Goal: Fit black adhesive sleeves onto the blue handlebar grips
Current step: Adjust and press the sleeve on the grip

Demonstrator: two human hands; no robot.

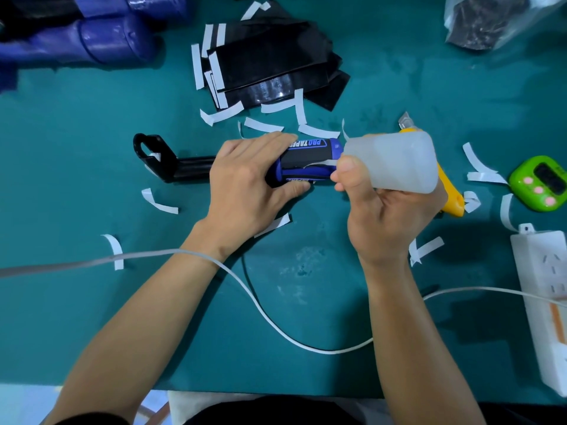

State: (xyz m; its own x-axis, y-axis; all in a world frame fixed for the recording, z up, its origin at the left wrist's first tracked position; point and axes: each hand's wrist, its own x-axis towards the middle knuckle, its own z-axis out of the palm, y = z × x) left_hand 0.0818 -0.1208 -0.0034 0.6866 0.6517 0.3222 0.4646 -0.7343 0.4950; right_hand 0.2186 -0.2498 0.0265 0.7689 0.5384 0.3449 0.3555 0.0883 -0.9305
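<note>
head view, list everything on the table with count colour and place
handlebar grip: one, blue and black, centre, on holder
holder: one, black, left of grip
sleeves: a pile, black, top centre
backing strips: many, white, scattered
wrapped grips: several, blue, top left
bag: one, clear, top right
squeeze bottle: one, translucent, nozzle at grip
knife: one, yellow, behind bottle
timer: one, green, right edge
power strip: one, white, lower right
cable: one, white, across front
left hand: grips the handlebar grip
right hand: holds the squeeze bottle
</note>
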